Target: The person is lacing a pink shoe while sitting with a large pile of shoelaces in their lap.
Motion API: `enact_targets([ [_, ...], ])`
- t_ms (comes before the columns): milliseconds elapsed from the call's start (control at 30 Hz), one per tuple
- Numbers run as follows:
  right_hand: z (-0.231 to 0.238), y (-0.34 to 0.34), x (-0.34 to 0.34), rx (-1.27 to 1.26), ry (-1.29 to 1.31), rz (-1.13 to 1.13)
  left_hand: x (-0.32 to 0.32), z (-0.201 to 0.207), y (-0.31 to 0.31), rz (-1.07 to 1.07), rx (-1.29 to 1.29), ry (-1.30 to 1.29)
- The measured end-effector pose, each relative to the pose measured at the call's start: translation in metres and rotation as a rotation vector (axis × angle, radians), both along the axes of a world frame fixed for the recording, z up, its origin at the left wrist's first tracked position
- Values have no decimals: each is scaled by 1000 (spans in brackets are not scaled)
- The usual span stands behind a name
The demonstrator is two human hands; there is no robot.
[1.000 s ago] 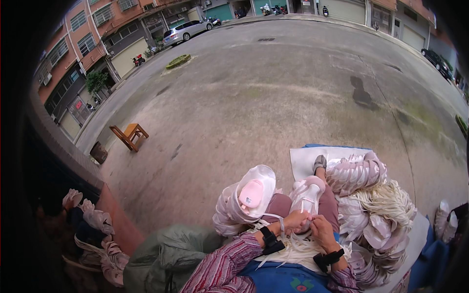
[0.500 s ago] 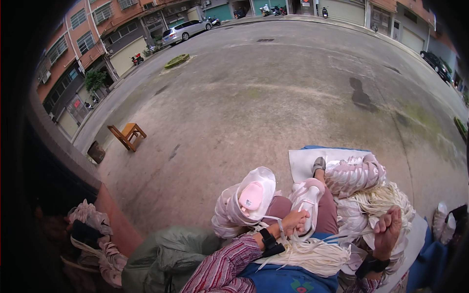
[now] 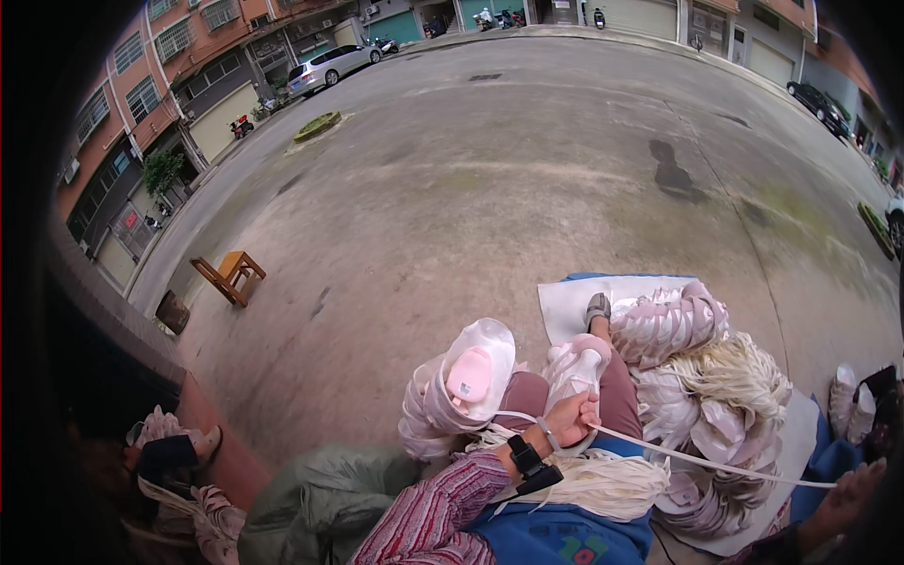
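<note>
A pale pink and white shoe upper (image 3: 572,365) lies across my lap, between my knees. At its near end my left hand (image 3: 571,420) is closed, fingertips pinching a white shoelace (image 3: 706,461) against the upper. The lace runs taut to the far right, where my right hand (image 3: 845,497) grips it, partly lost in the dark rim. A bundle of loose cream shoelaces (image 3: 593,483) rests on my blue apron (image 3: 565,537), just below my left hand. Left of my knees stands a stack of nested shoe uppers (image 3: 452,386) with a pink piece on top.
More stacked uppers (image 3: 670,325) and a heap of cream laces (image 3: 739,377) lie on a white sheet (image 3: 563,311) to the right. A green sack (image 3: 325,499) sits at my left. Farther off are a wooden chair (image 3: 231,275), a bin (image 3: 172,312) and a silver car (image 3: 334,68).
My right hand has swung outward to the right and down, drawing the lace into a long straight line. My left hand stays by the upper. The whole view has shifted slightly.
</note>
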State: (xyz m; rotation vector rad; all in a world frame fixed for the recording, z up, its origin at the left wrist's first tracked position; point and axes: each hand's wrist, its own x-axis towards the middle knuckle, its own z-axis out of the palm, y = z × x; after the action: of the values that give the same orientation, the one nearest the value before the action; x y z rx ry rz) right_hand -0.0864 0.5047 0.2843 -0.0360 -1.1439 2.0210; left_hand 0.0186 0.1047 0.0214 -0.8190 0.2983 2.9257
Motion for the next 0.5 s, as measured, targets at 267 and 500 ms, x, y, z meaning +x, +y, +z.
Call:
enact_targets([
  [267, -124, -147, 39, 267, -627, 1369, 30, 0, -16, -266, -483, -112],
  [500, -196, -232, 66, 1498, -206, 1245, 27, -11, -18, -348, -777, -145],
])
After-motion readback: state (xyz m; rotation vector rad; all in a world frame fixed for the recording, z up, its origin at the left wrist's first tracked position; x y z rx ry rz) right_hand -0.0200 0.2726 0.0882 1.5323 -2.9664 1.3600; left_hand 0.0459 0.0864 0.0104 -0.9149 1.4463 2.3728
